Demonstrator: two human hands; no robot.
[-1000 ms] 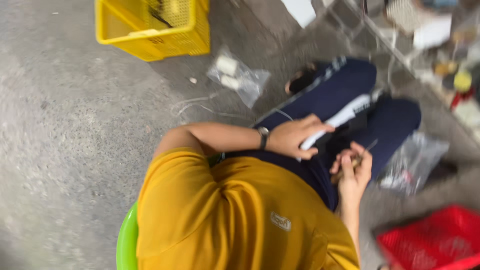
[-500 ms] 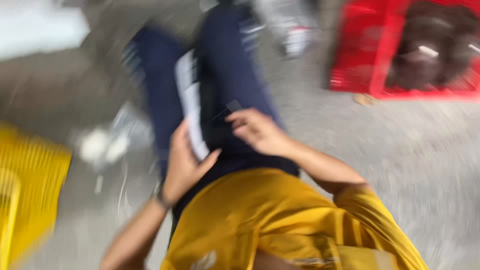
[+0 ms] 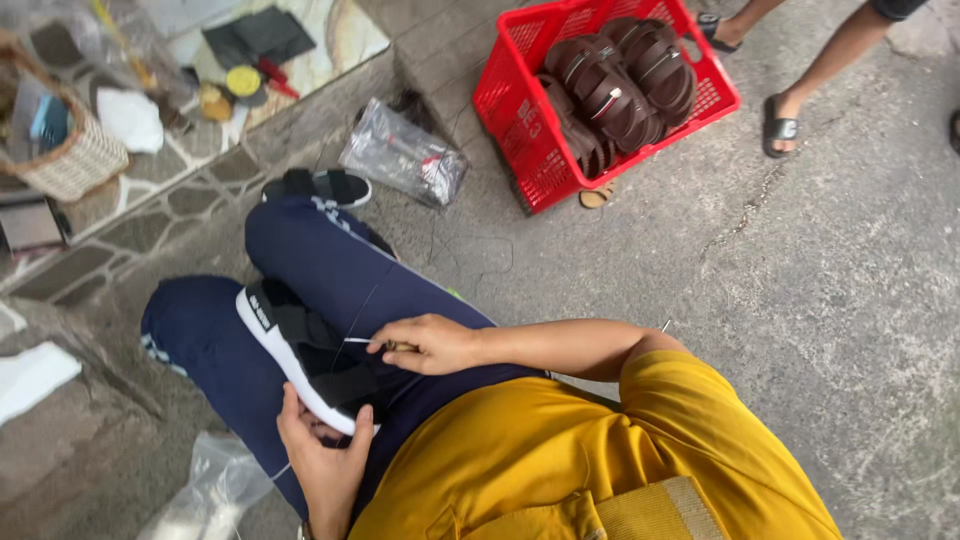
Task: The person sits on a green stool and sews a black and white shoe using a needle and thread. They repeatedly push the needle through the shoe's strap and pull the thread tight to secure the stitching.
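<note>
Closest in, the left hand (image 3: 322, 462) lies palm up under the near end of a black sandal (image 3: 300, 350) with a white sole. Its fingers cup that end and steady it on the lap. The sandal's long axis runs away from those fingers, up and across the navy trousers (image 3: 330, 270), with the white edge turned to the outer side.

Just past it, the right hand (image 3: 430, 343) comes in from the other side. Its fingertips are pinched tight on a pale thread (image 3: 356, 340), and something small and dark sits in the pinch; I cannot tell whether it is a needle. The thread runs straight from that pinch to the sandal's straps. The strap side is therefore just beyond the right fingertips, apart from them, while the left hand is in full contact.

Beside the left hand, a crumpled clear bag (image 3: 205, 495) lies on the ground. Farther out lie another clear packet (image 3: 405, 155) and a red basket (image 3: 520, 120) of brown sandals (image 3: 610, 85). Someone else's foot (image 3: 780, 128) stands beyond the basket.
</note>
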